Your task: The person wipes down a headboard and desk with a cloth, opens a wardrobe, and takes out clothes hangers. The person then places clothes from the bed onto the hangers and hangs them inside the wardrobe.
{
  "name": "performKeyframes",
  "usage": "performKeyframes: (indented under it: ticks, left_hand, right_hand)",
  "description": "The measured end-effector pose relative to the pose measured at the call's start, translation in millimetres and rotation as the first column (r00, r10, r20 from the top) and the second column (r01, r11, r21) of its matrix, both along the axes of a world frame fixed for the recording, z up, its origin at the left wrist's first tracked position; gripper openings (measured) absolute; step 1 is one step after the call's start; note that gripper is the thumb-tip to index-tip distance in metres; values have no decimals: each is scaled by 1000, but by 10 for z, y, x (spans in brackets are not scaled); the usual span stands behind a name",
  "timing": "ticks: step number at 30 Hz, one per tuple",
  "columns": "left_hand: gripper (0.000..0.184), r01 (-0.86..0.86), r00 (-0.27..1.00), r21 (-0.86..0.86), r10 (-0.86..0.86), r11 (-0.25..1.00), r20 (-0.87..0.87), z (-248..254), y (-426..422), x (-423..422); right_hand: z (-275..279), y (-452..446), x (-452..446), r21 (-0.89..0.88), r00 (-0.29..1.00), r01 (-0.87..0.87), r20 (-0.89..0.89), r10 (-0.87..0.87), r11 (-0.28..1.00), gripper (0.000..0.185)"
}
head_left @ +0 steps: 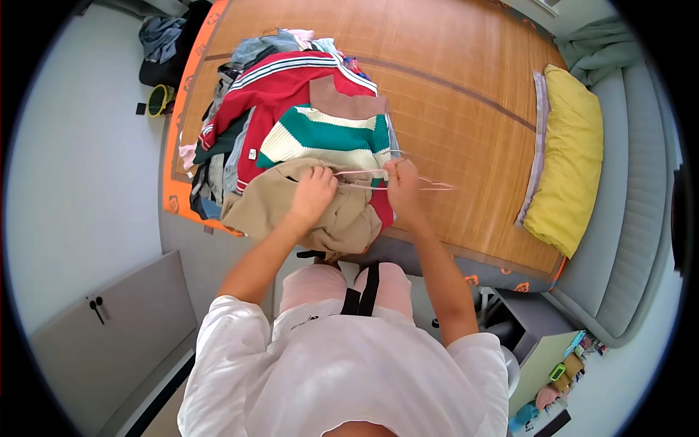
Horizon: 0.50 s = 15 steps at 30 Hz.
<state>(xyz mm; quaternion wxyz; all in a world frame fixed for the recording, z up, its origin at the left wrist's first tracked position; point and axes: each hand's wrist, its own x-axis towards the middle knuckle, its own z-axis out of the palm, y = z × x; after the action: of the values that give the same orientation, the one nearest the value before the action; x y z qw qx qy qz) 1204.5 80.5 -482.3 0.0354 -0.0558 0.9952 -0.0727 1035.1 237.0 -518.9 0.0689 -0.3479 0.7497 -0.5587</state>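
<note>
One pink hanger (360, 172) in right hand (402, 179); left hand (316, 191) on tan garment (266, 200).

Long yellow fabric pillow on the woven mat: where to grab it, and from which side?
Likely best: pinch across the near end of the long yellow fabric pillow, coming from the open woven mat on its left. Its long shape narrows the grip across its width, and the grey padded backrest runs close along its right side, leaving less finger room.
</note>
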Motion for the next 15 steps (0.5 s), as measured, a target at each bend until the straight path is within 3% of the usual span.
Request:
performKeyframes:
  ticks: [5, 7, 9, 10, 11, 12, 13, 14, 15]
  left_hand:
    - [16, 51, 989, 109, -35, 993, -146, 275, 163, 209]
    - [17, 164, 959, 227, -101, 960, -267, 342, 181, 334]
    - [21, 215, 931, 228, -129, 950, -341, 409, 175, 411]
    - [24, 72, 938, 556, 134, 828, -320, 472, 179, 431]
    - [27, -46, 904, 814, 371, 579, -212, 538, 163, 450]
    - [27, -43, 901, 814, 374, 580, -219, 594, 82, 464]
    - [27, -67, 856, 547, 329, 835, -398, 642, -25, 481]
    - [28, -125, 810, 208, 221, 970, -543, 670, -112, 529]
    - [28, -126, 806, 208, 222, 970, -549, 618, -200, 629]
  right_hand:
    - [39, -410, 450, -4, 992, -80, 97, 80, 997, 26]
    - [57, -515, 600, -81, 962, -200, 173, 211, 976, 24]
    - [37, -591, 729, -82, 949, -275, 134, 284, 958, 24]
    - [87, -602, 793, -63, 900, -304, 307, 308, 951, 25]
    - [135, -620, 840, -47, 823, -336, 470, 318, 941, 26]
    - [135, -648, 876, -85, 762, -331, 563, 320, 940, 30]
    - [135, -646, 909, -83, 763, -335, 560, 322, 939, 30]
    - [134, -638, 939, -64, 759, -293, 591, 273, 954, 30]
    - [182, -664, 960, -46, 753, -250, 618, 224, 967, 30]
